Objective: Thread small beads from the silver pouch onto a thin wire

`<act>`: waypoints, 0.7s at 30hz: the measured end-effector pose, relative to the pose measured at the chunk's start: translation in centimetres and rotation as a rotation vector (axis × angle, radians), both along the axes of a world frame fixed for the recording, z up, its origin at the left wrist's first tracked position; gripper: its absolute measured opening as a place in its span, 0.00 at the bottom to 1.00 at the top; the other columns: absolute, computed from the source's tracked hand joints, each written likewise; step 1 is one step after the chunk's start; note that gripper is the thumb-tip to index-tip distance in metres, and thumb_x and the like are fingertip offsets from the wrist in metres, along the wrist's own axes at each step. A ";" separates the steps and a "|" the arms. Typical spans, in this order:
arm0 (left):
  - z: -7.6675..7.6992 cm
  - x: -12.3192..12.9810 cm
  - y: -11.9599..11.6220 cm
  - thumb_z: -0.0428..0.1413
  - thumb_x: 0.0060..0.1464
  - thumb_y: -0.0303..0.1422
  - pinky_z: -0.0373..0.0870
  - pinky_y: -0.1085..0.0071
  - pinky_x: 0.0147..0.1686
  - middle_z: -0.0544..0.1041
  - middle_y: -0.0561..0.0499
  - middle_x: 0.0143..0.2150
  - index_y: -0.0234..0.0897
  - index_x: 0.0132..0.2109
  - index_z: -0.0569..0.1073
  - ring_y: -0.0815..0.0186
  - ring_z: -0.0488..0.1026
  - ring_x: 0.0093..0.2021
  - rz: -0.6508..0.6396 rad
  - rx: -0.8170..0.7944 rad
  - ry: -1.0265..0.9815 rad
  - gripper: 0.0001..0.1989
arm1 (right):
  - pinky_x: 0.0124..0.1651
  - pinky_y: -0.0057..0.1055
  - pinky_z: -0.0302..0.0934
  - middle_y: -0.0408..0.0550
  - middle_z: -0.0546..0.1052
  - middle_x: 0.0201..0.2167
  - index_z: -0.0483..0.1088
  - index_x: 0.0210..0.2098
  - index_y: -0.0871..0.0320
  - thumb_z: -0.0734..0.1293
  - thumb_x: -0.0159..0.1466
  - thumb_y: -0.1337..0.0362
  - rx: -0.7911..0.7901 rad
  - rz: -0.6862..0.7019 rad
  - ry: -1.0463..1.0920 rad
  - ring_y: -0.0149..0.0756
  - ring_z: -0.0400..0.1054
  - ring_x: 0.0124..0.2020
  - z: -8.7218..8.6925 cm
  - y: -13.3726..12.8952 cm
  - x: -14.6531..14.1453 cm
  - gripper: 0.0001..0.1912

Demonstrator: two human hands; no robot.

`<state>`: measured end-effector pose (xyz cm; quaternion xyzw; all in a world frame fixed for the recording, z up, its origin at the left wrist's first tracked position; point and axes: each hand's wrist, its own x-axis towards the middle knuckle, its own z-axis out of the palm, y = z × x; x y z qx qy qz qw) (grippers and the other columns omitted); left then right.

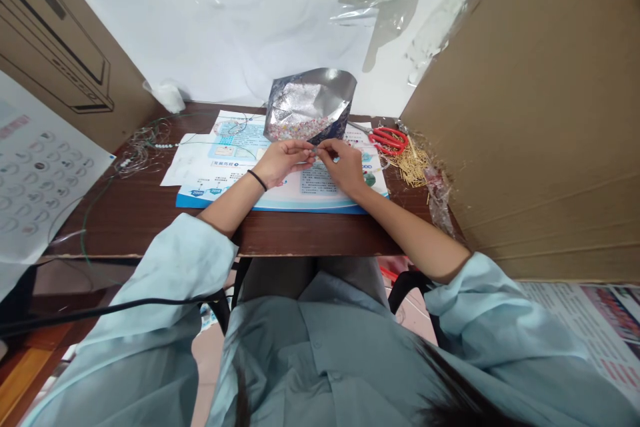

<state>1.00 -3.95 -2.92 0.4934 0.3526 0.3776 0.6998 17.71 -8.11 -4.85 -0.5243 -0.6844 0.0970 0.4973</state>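
My left hand [286, 163] and my right hand [344, 165] meet over a printed sheet [240, 192], fingertips pinched close together. What they pinch is tiny and mostly covered by the fingers; I cannot make out its kind. Just behind them stands a silver-lined bag [345, 88], its mouth gaping towards me. Small multicoloured beads [300, 129] lie inside it. Some thin green thread [237, 145] runs across the sheet to the left of my hands.
Red-handled scissors [389, 141] lie on the right, beside a pile of thin gold-coloured sticks [413, 164] and crumpled clear plastic [439, 197]. Tangled clear line [137, 150] with white beads sits on the left. Cardboard panels [540, 113] flank the brown table [295, 237].
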 end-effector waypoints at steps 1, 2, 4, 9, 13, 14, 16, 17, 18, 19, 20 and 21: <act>0.0 0.0 0.0 0.64 0.51 0.22 0.73 0.61 0.52 0.80 0.49 0.33 0.30 0.37 0.77 0.69 0.77 0.35 0.002 -0.003 -0.001 0.06 | 0.40 0.33 0.63 0.43 0.76 0.30 0.72 0.34 0.56 0.65 0.64 0.68 0.005 -0.001 -0.013 0.32 0.68 0.31 0.1 -0.1 0.0 0.04; 0.0 0.0 0.0 0.64 0.51 0.22 0.73 0.61 0.52 0.80 0.49 0.33 0.30 0.37 0.77 0.70 0.77 0.35 0.005 -0.006 -0.003 0.06 | 0.40 0.33 0.62 0.43 0.76 0.29 0.72 0.33 0.56 0.65 0.64 0.69 0.010 -0.003 -0.027 0.32 0.67 0.31 0.2 -0.1 -0.1 0.05; 0.1 0.1 0.0 0.64 0.51 0.21 0.73 0.62 0.52 0.79 0.49 0.32 0.31 0.36 0.76 0.70 0.77 0.34 0.015 -0.015 -0.006 0.05 | 0.39 0.33 0.61 0.42 0.75 0.28 0.71 0.32 0.56 0.64 0.64 0.69 0.016 -0.010 -0.053 0.32 0.67 0.31 0.3 -0.3 -0.2 0.06; 0.1 0.1 0.0 0.63 0.50 0.19 0.73 0.63 0.50 0.78 0.51 0.30 0.31 0.34 0.75 0.71 0.76 0.33 0.030 -0.012 -0.005 0.06 | 0.41 0.33 0.59 0.43 0.73 0.27 0.71 0.32 0.56 0.64 0.65 0.68 0.004 -0.037 -0.116 0.34 0.65 0.33 0.2 -0.4 -0.3 0.06; 0.2 0.1 0.0 0.63 0.50 0.19 0.73 0.64 0.49 0.78 0.51 0.29 0.31 0.34 0.74 0.71 0.76 0.33 0.036 -0.010 -0.001 0.07 | 0.41 0.33 0.58 0.44 0.74 0.28 0.71 0.32 0.56 0.63 0.65 0.67 -0.006 -0.033 -0.124 0.34 0.65 0.33 0.0 -0.4 -0.4 0.07; 0.2 0.1 0.0 0.63 0.50 0.19 0.73 0.64 0.49 0.78 0.52 0.29 0.31 0.34 0.74 0.71 0.76 0.33 0.036 -0.010 0.001 0.07 | 0.41 0.33 0.58 0.44 0.74 0.28 0.71 0.32 0.56 0.63 0.66 0.67 -0.004 -0.034 -0.123 0.34 0.65 0.33 0.0 -0.3 -0.4 0.07; 0.2 0.1 0.0 0.63 0.50 0.19 0.73 0.64 0.50 0.78 0.52 0.30 0.31 0.35 0.74 0.71 0.76 0.34 0.033 -0.009 0.008 0.07 | 0.41 0.33 0.58 0.44 0.74 0.28 0.71 0.32 0.56 0.63 0.66 0.66 -0.002 -0.035 -0.126 0.34 0.65 0.33 0.0 -0.3 -0.4 0.07; 0.2 0.1 0.0 0.63 0.50 0.19 0.73 0.64 0.50 0.78 0.52 0.30 0.31 0.35 0.74 0.71 0.77 0.34 0.030 -0.009 0.013 0.07 | 0.41 0.33 0.58 0.44 0.74 0.28 0.72 0.32 0.56 0.62 0.66 0.66 -0.002 -0.035 -0.129 0.34 0.65 0.33 0.0 -0.4 -0.3 0.08; 0.2 0.0 0.0 0.63 0.50 0.19 0.73 0.64 0.50 0.78 0.52 0.30 0.32 0.35 0.74 0.71 0.77 0.34 0.028 -0.008 0.017 0.07 | 0.41 0.33 0.58 0.44 0.74 0.29 0.72 0.32 0.56 0.62 0.66 0.66 -0.003 -0.033 -0.133 0.34 0.65 0.33 0.0 -0.4 -0.3 0.08; 0.2 0.0 0.0 0.64 0.49 0.19 0.73 0.64 0.50 0.78 0.52 0.30 0.32 0.35 0.74 0.71 0.77 0.34 0.025 -0.008 0.020 0.07 | 0.41 0.33 0.58 0.44 0.74 0.29 0.72 0.32 0.56 0.62 0.66 0.66 -0.005 -0.031 -0.138 0.34 0.65 0.33 0.0 -0.4 -0.3 0.08; 0.2 0.0 0.0 0.64 0.49 0.19 0.73 0.64 0.50 0.78 0.52 0.30 0.32 0.35 0.75 0.71 0.76 0.34 0.021 -0.008 0.021 0.08 | 0.42 0.33 0.58 0.44 0.75 0.29 0.72 0.33 0.56 0.63 0.66 0.66 -0.008 -0.030 -0.142 0.34 0.65 0.33 0.0 -0.4 -0.3 0.08; 0.2 0.0 0.0 0.64 0.48 0.19 0.73 0.64 0.51 0.78 0.52 0.30 0.32 0.35 0.75 0.71 0.76 0.34 0.018 -0.008 0.019 0.08 | 0.42 0.33 0.58 0.44 0.75 0.29 0.72 0.33 0.56 0.63 0.66 0.66 -0.010 -0.029 -0.145 0.35 0.65 0.34 0.0 -0.4 -0.3 0.07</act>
